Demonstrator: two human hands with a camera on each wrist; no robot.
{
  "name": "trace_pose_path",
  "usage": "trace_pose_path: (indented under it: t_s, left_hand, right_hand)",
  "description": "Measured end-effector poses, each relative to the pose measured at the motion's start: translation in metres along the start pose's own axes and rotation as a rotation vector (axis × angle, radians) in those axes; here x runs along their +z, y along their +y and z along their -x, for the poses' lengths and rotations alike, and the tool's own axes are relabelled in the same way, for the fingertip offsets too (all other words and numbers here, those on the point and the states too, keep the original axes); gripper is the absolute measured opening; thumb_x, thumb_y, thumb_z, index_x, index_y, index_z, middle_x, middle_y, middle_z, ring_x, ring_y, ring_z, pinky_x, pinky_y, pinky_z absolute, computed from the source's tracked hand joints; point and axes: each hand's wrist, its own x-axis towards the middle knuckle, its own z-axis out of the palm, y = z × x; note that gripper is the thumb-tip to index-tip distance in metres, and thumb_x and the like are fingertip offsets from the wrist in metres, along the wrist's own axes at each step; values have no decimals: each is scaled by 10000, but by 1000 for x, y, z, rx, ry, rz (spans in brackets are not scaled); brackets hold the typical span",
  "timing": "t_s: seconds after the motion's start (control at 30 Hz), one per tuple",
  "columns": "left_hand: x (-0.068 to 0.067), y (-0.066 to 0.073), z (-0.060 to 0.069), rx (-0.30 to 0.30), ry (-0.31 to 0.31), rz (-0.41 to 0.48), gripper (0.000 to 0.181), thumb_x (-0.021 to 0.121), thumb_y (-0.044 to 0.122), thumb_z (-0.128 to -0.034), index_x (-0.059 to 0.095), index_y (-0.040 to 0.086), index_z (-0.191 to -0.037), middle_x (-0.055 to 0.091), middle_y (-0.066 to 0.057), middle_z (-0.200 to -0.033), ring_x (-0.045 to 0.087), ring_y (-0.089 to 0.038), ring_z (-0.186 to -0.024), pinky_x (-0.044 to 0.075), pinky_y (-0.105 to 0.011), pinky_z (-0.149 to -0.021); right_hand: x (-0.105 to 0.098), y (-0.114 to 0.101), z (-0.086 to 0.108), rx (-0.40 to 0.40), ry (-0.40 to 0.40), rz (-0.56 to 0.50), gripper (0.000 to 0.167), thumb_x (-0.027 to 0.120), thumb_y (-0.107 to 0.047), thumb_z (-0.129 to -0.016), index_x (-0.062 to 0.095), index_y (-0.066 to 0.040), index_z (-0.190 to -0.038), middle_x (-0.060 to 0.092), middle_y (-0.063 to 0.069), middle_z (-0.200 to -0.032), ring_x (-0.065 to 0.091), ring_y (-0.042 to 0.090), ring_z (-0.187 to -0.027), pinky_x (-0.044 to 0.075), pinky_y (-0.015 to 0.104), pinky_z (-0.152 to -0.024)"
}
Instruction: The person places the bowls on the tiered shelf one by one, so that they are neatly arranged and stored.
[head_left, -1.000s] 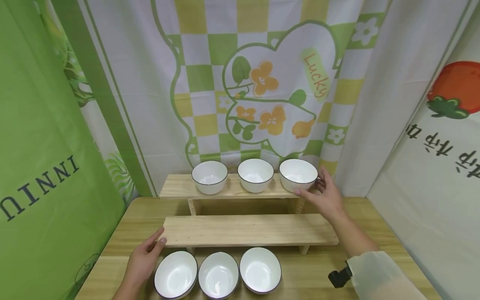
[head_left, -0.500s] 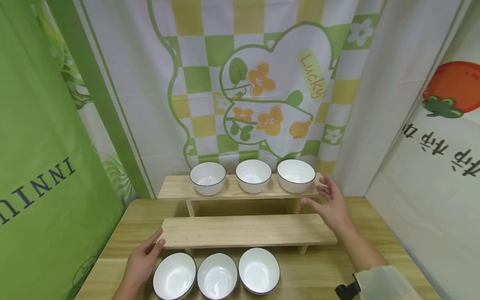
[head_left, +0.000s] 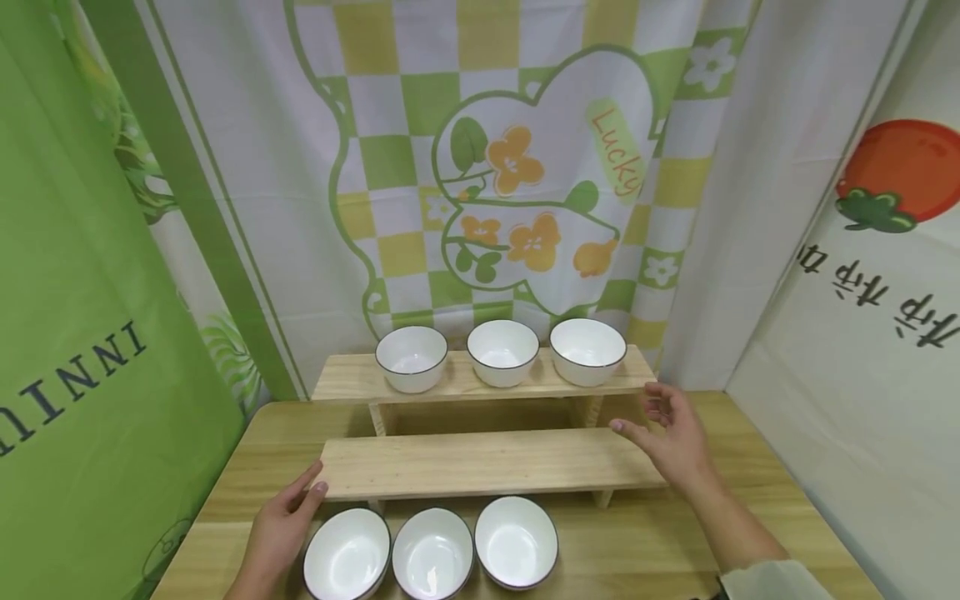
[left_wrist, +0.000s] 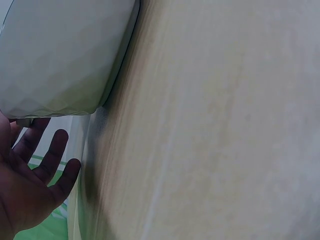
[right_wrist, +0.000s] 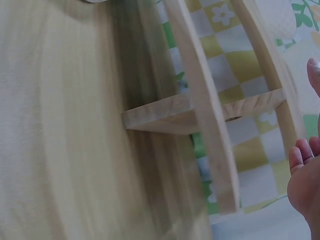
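At the lower shelf, touched its left end with the left hand relaxed, not gripping, perhaps for steadying. Had front bowls on the tabletop, likely for easy reach; rear bowls spaced on the upper shelf. Held the right hand half-spread, empty.

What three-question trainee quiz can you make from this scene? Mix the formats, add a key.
1. How many round white dark-rimmed bowls stand on the upper pale wooden shelf?

2. True or false: the bare right hand is apart from every bowl.

3. The bare left hand is nearest to which of these?
A) the upper shelf's right end
B) the left end of the lower pale wooden shelf
C) the red tomato printed on the white curtain

Key:
1. Three
2. True
3. B
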Motion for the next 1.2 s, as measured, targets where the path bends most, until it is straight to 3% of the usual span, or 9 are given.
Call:
trace_pose_path:
  t_s: [0.13, 0.23, 0.53, 0.77, 1.0, 1.2]
  left_hand:
    - [0, -1, 1, 0, 3, 3, 645, 585, 637, -987, 563, 259, -1508, 686, -190, -1317, 614, -392, -1252, 414, -611, -1095]
    - [0, -1, 0, -2, 2, -2, 652, 580, 649, -983, 560, 266, -1510, 685, -191, -1319, 613, -393, -1254, 411, -614, -1097]
    - [0, 1, 0, 8, 2, -17, 642, 577, 624, -999, 554, 241, -1513, 673, -224, -1323, 606, -415, -1263, 409, -628, -1094]
    - [1, 1, -1, -9, 2, -11, 642, 577, 627, -997, 553, 246, -1514, 669, -226, -1328, 601, -420, -1268, 411, -624, -1094]
    - [3, 2, -3, 0, -4, -16, 652, 577, 630, -995, 551, 238, -1516, 671, -225, -1326, 600, -425, -1266, 407, -639, -1089]
    - [0, 2, 1, 2, -7, -5, 634, 589, 615, -997, 565, 241, -1508, 707, -188, -1275, 617, -382, -1240, 418, -613, -1086]
  right_hand:
    - [1, 9, 7, 26, -19, 10, 858, 861, -419, -864, 423, -17, -1483, 520, 184, -1437, 512, 378, -1273, 435, 454, -1066]
    - [1, 17, 11, 33, -42, 18, 861, 853, -423, -870, 429, 3, -1487, 515, 202, -1447, 489, 397, -1294, 391, 564, -1093]
    - [4, 37, 20, 30, -59, 84, 824, 845, -453, -867, 497, 1, -1460, 520, 237, -1456, 467, 421, -1316, 387, 615, -1079]
    - [6, 49, 26, 15, -100, 131, 780, 810, -450, -903, 511, 16, -1452, 391, 277, -1552, 390, 491, -1388, 338, 666, -1123]
    - [2, 60, 31, 79, -168, 150, 807, 698, -506, -977, 414, -18, -1553, 313, 295, -1609, 337, 553, -1422, 327, 693, -1127]
    - [2, 69, 33, 173, -213, 156, 848, 642, -580, -985, 340, -107, -1620, 251, 279, -1657, 294, 573, -1453, 309, 698, -1138]
